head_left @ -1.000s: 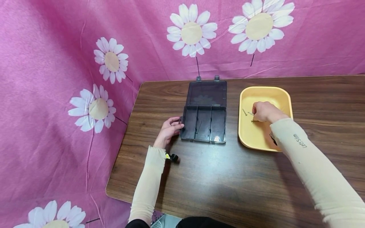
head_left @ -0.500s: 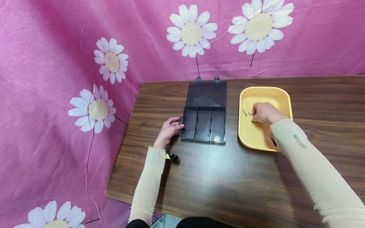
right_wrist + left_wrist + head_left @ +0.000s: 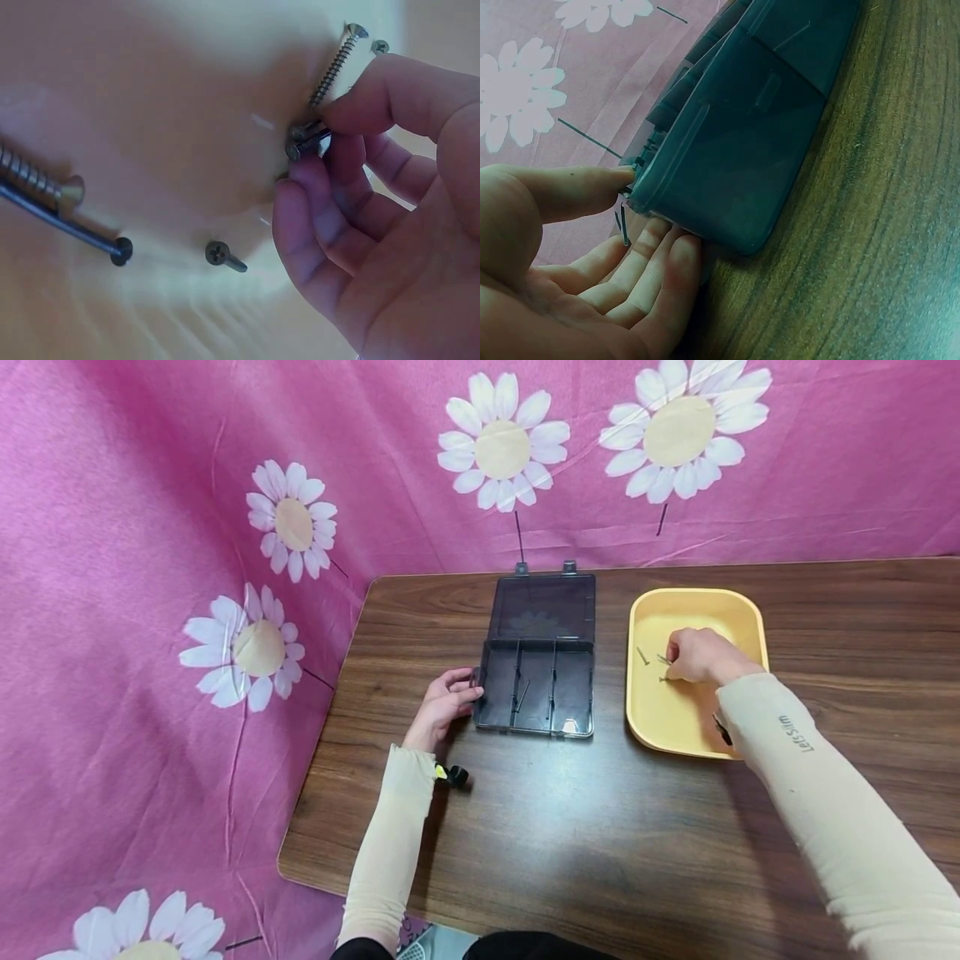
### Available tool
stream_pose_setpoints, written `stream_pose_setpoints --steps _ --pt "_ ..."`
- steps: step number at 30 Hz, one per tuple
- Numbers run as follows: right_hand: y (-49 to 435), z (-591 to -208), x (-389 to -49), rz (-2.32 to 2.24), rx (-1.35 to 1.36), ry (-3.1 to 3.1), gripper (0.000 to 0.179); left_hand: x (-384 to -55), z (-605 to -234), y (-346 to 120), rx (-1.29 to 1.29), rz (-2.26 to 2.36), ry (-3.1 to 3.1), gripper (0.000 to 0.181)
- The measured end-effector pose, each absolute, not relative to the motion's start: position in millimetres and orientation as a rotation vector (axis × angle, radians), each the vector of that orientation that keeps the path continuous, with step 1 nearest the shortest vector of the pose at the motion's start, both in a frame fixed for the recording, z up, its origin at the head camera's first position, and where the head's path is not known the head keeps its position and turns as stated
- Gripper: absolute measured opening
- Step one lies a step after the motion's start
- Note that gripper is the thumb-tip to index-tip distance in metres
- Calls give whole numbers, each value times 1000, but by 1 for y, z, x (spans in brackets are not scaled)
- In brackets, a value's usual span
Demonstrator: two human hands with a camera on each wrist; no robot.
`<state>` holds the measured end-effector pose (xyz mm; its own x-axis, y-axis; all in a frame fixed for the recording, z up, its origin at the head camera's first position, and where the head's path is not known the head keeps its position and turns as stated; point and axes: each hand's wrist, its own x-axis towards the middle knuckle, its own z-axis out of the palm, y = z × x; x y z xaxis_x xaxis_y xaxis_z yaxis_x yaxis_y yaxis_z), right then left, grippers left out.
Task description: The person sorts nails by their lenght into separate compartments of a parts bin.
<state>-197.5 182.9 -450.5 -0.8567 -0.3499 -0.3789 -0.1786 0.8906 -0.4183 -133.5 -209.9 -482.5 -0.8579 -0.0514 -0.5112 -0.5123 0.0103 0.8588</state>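
My left hand [image 3: 444,703] grips the left side of a dark translucent compartment box [image 3: 573,689]. In the left wrist view its thumb lies on the rim and its fingers curl under the edge. The box lies flat with its lid [image 3: 543,607] folded back, and a thin nail [image 3: 522,695] rests in the middle compartment. Inside the yellow tray [image 3: 645,735], my right hand [image 3: 701,656] pinches dark nails [image 3: 295,148], two heads showing between thumb and fingers. Around it lie a long screw [image 3: 332,71], a smaller screw [image 3: 219,253] and another nail [image 3: 120,251].
The brown wooden table [image 3: 540,827] carries both box and tray, with a gap of tabletop between them. A pink flowered cloth [image 3: 397,468] hangs behind and left of the table. A small black device [image 3: 456,776] sits at my left wrist.
My right hand has shifted slightly to the right within the tray, fingers still bunched near the screws. The left hand and the box stay in place.
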Motion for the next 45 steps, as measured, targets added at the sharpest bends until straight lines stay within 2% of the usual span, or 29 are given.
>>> stream_pose_setpoints --steps 12,23,45 --pt "189 -445 -198 -603 -377 2635 21 -133 -483 -210 -572 1909 1973 50" --pt "194 -437 -197 -679 -408 2691 12 -134 -482 -210 -576 1913 1976 50" --pt "199 -421 -190 -897 -444 2773 15 -134 -483 -209 -584 1911 1970 50"
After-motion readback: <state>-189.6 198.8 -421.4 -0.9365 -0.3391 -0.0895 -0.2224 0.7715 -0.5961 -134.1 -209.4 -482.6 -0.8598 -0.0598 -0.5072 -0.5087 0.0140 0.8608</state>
